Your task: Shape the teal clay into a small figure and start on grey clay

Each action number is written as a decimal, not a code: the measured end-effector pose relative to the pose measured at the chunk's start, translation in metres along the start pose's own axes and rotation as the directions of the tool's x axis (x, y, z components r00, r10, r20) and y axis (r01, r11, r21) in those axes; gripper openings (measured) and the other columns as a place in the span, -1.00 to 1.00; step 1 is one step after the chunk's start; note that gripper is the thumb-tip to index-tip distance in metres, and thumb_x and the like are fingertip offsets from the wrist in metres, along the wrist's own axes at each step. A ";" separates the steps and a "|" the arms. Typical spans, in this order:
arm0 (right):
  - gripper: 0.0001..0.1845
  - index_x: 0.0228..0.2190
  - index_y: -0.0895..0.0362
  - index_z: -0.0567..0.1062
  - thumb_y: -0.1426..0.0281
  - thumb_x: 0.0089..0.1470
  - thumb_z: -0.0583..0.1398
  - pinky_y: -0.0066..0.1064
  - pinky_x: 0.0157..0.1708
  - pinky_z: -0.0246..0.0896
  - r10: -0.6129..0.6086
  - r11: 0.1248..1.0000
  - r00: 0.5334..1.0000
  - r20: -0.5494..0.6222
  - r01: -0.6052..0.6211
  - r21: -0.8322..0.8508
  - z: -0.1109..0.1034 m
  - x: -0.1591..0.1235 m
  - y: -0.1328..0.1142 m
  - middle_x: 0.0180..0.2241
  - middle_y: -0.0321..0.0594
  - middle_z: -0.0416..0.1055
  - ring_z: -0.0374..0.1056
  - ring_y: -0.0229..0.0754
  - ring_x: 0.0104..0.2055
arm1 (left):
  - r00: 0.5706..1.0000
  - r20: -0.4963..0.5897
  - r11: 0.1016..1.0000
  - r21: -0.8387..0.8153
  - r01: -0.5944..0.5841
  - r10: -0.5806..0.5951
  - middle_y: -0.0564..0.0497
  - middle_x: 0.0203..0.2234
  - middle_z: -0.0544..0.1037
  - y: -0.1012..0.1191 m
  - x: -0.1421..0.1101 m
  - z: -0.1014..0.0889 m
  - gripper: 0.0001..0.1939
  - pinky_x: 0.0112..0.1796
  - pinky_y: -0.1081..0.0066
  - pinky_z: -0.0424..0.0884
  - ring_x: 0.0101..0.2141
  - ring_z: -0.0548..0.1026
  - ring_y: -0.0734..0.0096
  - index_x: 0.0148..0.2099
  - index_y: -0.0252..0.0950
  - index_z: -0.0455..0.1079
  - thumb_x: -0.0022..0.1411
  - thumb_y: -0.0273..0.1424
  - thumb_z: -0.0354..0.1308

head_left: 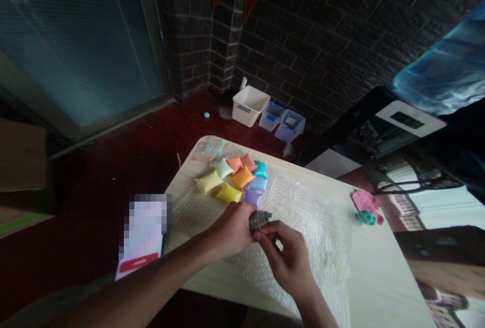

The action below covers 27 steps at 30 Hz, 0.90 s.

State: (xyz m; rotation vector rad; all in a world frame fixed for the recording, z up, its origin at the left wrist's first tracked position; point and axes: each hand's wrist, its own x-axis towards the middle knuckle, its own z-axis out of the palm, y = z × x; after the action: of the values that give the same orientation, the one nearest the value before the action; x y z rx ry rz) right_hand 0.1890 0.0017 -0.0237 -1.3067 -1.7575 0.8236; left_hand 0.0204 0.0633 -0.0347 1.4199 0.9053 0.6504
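My left hand (237, 229) is closed around a small dark grey-brown lump (258, 220), which looks like modelling clay with a little stub at its right end. From the right, my right hand (290, 257) touches the lump's lower edge, thumb and forefinger pinched together there. Both hands are above a sheet of bubble wrap (299, 212) on a pale wooden table (375, 277). Just beyond my left hand lie several small pillow-shaped packets, among them a yellow packet (229, 193), a purple packet (252, 197) and an orange packet (243, 177).
Pink clay (366, 200) and a green clay piece (367, 217) lie at the table's right edge. A phone (142, 237) stands at the left edge. On the floor behind are a white basket (246, 111) and clear bins (290, 126). A water dispenser (411, 117) is at right.
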 end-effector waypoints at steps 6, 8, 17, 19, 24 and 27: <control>-0.83 -0.37 0.10 0.60 0.32 0.27 0.29 -0.43 -0.49 0.23 0.025 0.998 0.999 -0.028 -0.027 -0.058 -0.001 0.002 0.001 -0.53 -0.28 0.51 0.33 -0.24 -0.53 | 0.999 -0.016 0.975 0.220 -0.033 0.038 0.03 -0.52 0.53 -0.002 0.002 0.001 -0.84 -0.47 0.41 0.16 -0.45 0.43 0.37 -0.38 -0.34 0.48 0.03 -0.35 0.32; -0.80 -0.39 0.10 0.59 0.29 0.26 0.30 -0.43 -0.51 0.21 0.051 0.997 0.998 -0.031 -0.053 -0.055 0.000 0.003 0.002 -0.54 -0.28 0.49 0.31 -0.24 -0.54 | 0.999 -0.033 0.961 0.275 -0.022 0.032 0.01 -0.53 0.54 -0.003 0.002 0.002 -0.86 -0.48 0.40 0.16 -0.46 0.46 0.35 -0.39 -0.33 0.47 0.02 -0.36 0.31; -0.79 -0.40 0.09 0.58 0.27 0.25 0.33 -0.43 -0.52 0.16 0.086 0.996 0.995 -0.041 -0.086 -0.002 0.000 0.001 0.005 -0.56 -0.30 0.46 0.26 -0.26 -0.54 | 0.994 -0.075 0.949 0.311 -0.049 0.076 -0.04 -0.47 0.62 -0.006 0.002 0.004 -0.92 -0.47 0.38 0.18 -0.42 0.54 0.28 -0.35 -0.32 0.50 0.05 -0.43 0.24; -0.82 -0.37 0.09 0.59 0.29 0.27 0.31 -0.42 -0.48 0.20 0.085 0.996 0.996 -0.038 -0.083 0.036 0.000 0.000 0.006 -0.51 -0.28 0.50 0.30 -0.24 -0.51 | 0.994 -0.051 0.961 0.265 -0.079 0.096 -0.02 -0.47 0.61 -0.005 0.002 0.004 -0.89 -0.47 0.40 0.18 -0.43 0.52 0.31 -0.31 -0.32 0.50 0.08 -0.39 0.25; -0.84 -0.34 0.09 0.57 0.30 0.29 0.30 -0.41 -0.43 0.24 0.120 0.986 0.992 -0.035 -0.115 0.117 0.001 0.000 0.007 -0.47 -0.25 0.53 0.36 -0.22 -0.46 | 0.996 -0.045 0.974 0.217 -0.071 0.082 -0.01 -0.49 0.59 -0.006 0.002 0.005 -0.86 -0.49 0.41 0.18 -0.45 0.49 0.35 -0.33 -0.33 0.47 0.10 -0.35 0.28; -0.82 -0.37 0.09 0.55 0.30 0.28 0.30 -0.41 -0.44 0.24 0.114 0.986 0.993 -0.024 -0.110 0.128 0.003 0.001 0.006 -0.48 -0.27 0.51 0.34 -0.23 -0.47 | 0.996 -0.057 0.972 0.229 -0.051 0.066 -0.03 -0.47 0.60 -0.007 0.002 0.006 -0.88 -0.48 0.40 0.18 -0.43 0.51 0.32 -0.34 -0.33 0.48 0.09 -0.37 0.27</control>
State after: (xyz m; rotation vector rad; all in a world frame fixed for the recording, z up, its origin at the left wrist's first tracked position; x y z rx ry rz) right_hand 0.1890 0.0035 -0.0298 -1.3360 -1.5915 0.9569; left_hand 0.0255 0.0613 -0.0424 1.6423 1.0171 0.6554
